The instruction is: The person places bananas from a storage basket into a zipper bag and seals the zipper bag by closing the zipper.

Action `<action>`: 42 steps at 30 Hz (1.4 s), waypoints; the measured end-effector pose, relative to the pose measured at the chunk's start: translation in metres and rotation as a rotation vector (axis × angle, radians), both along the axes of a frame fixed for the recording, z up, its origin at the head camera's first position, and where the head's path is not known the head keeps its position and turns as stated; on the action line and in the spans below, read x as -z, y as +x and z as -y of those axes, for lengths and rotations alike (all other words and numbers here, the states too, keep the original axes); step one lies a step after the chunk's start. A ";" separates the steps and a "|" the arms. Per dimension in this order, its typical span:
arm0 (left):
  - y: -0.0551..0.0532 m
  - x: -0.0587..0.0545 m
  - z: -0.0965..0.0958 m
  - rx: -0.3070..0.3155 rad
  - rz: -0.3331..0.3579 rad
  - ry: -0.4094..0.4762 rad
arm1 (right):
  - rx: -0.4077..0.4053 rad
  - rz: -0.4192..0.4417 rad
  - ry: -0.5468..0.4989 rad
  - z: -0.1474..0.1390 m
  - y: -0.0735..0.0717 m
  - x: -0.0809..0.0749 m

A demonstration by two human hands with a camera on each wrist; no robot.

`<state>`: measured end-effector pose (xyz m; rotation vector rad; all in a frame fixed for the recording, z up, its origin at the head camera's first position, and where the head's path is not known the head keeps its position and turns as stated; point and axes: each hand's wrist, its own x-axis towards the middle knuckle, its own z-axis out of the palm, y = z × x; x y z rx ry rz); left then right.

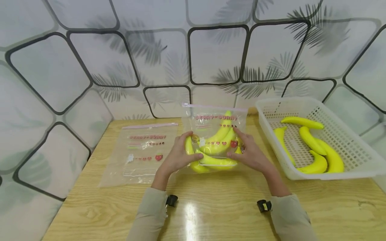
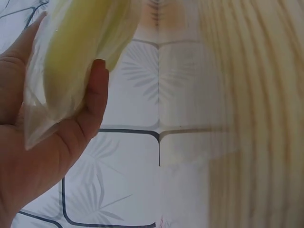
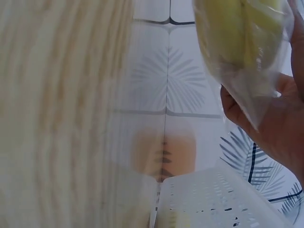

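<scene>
In the head view a clear zip bag [image 1: 190,117] with a pink top edge and printed hearts stands upright on the table, with several yellow bananas [image 1: 218,137] inside. My left hand [image 1: 176,155] holds the bag's left side, thumb in front. At its right side my right hand [image 1: 251,154] grips the bag in the same way. The left wrist view shows the bag corner [image 2: 35,118] between thumb and fingers. In the right wrist view the other bag corner [image 3: 254,107] lies within the hand, partly cut off by the frame.
A second zip bag [image 1: 144,170] lies flat on the wooden table [image 1: 223,207] to the left. On the right stands a white perforated plastic basket [image 1: 274,164] with several loose bananas [image 1: 312,140]. A patterned wall covering [image 1: 217,57] rises behind the table.
</scene>
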<state>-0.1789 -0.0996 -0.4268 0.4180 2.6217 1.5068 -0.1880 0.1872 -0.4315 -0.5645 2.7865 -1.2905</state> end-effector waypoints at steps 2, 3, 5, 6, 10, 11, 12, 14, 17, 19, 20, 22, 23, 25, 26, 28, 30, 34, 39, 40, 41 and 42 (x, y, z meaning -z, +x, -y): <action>0.000 0.001 -0.001 -0.002 0.030 -0.025 | -0.043 0.041 0.028 -0.003 -0.001 0.002; 0.001 0.002 -0.002 0.000 0.044 -0.039 | -0.059 0.061 0.036 -0.004 -0.001 0.003; 0.000 0.005 -0.004 0.005 0.071 -0.083 | -0.083 0.097 0.062 -0.006 -0.002 0.005; -0.001 0.007 -0.006 0.005 0.077 -0.095 | -0.089 0.114 0.077 -0.007 -0.003 0.006; -0.004 0.011 -0.011 -0.014 0.045 -0.141 | -0.089 0.158 0.110 -0.009 -0.004 0.009; -0.003 0.012 -0.012 -0.023 0.034 -0.145 | -0.079 0.165 0.107 -0.009 -0.004 0.009; -0.003 0.012 -0.013 -0.033 0.030 -0.147 | -0.062 0.168 0.104 -0.009 -0.004 0.009; -0.002 0.013 -0.015 -0.048 0.025 -0.177 | -0.020 0.149 0.110 -0.007 -0.003 0.009; 0.001 0.013 -0.017 -0.070 0.032 -0.235 | 0.026 0.077 0.149 -0.004 -0.002 0.008; 0.003 0.012 -0.018 -0.081 0.031 -0.284 | 0.026 0.020 0.201 0.000 -0.001 0.007; 0.003 0.012 -0.018 -0.086 0.029 -0.311 | 0.014 0.006 0.228 0.001 0.000 0.007; 0.004 0.011 -0.019 -0.086 0.024 -0.355 | -0.021 -0.010 0.278 0.003 0.001 0.007; 0.005 0.011 -0.020 -0.079 0.022 -0.379 | -0.039 -0.010 0.297 0.004 0.002 0.007; 0.005 0.011 -0.020 -0.058 0.012 -0.427 | -0.071 -0.002 0.322 0.004 0.004 0.007; 0.005 0.012 -0.020 -0.045 0.009 -0.449 | -0.086 0.002 0.332 0.003 0.005 0.007; 0.004 0.012 -0.020 -0.016 0.011 -0.479 | -0.109 -0.002 0.340 0.002 0.005 0.006; 0.003 0.011 -0.019 0.008 0.002 -0.491 | -0.128 -0.013 0.332 0.000 0.003 0.004; -0.001 0.011 -0.017 0.064 -0.004 -0.510 | -0.138 -0.018 0.312 -0.004 -0.001 0.005; -0.007 0.012 -0.009 0.131 0.018 -0.636 | -0.135 0.032 0.275 -0.006 -0.005 0.014; -0.008 0.012 -0.008 0.132 0.022 -0.655 | -0.137 0.040 0.267 -0.005 -0.005 0.015; -0.008 0.011 -0.006 0.132 0.029 -0.672 | -0.136 0.047 0.255 -0.005 -0.006 0.016; -0.009 0.010 -0.006 0.131 0.033 -0.678 | -0.137 0.048 0.243 -0.006 -0.008 0.017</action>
